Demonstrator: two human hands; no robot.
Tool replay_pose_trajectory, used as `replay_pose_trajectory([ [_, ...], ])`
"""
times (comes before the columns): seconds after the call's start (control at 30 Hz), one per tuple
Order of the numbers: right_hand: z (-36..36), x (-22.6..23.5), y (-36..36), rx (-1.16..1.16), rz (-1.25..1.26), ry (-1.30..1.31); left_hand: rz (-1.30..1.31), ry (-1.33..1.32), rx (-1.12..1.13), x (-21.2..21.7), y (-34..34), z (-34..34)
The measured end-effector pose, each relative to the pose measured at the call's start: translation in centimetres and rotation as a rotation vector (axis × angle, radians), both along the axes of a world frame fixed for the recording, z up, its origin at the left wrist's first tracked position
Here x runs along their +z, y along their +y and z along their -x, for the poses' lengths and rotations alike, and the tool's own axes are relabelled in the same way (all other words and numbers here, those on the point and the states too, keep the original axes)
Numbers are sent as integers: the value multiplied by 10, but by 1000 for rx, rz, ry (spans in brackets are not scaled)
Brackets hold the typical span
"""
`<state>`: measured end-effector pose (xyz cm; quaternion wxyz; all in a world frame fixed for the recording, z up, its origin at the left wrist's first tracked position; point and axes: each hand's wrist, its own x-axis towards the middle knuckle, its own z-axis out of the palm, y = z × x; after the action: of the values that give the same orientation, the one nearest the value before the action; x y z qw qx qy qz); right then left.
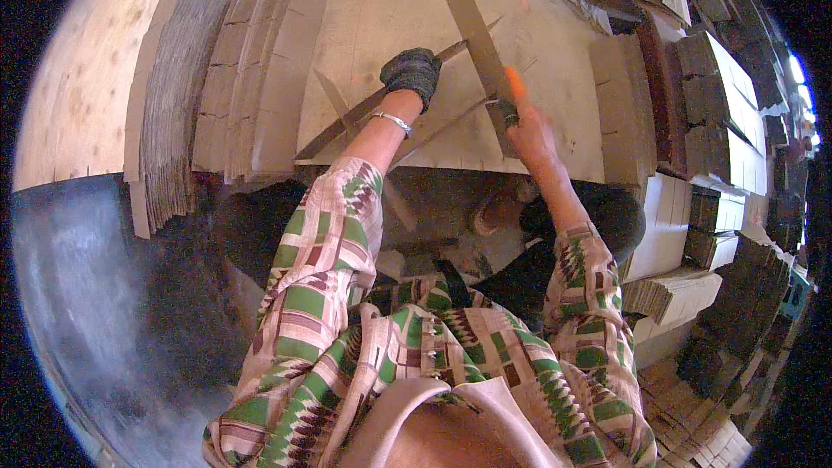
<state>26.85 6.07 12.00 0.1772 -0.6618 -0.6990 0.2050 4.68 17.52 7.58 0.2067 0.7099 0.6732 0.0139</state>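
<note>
Upper centre of the frame: the gloved left hand [411, 74] is closed on a long cardboard strip [373, 108] lying diagonally on the cardboard sheet [390, 9]. The right hand [530, 134] grips an orange-handled tool [515, 87], its working end hidden, against a second strip [477, 39]. Likely risks: the strips slipping askew, or the tool reaching the bare right fingers. Stacked cardboard [234, 87] lies left.

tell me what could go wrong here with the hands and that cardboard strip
The bare right hand works an orange-handled tool against the cardboard strip; a slip might nick it. The gloved left hand presses on a long thin strip close by, within the tool's path. The leaning stack of cardboard sheets may slide.
</note>
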Motion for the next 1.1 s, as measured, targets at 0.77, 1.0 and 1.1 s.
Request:
replay_pose_trajectory([
  [0.77,21,15,13,60,80,-149,57,43,28,-16,14,-7],
  [1.0,36,24,42,109,173,-227,73,4,17,-4,7,-6],
  [1.1,37,26,51,140,185,-247,31,-61,60,13,7,-5],
])
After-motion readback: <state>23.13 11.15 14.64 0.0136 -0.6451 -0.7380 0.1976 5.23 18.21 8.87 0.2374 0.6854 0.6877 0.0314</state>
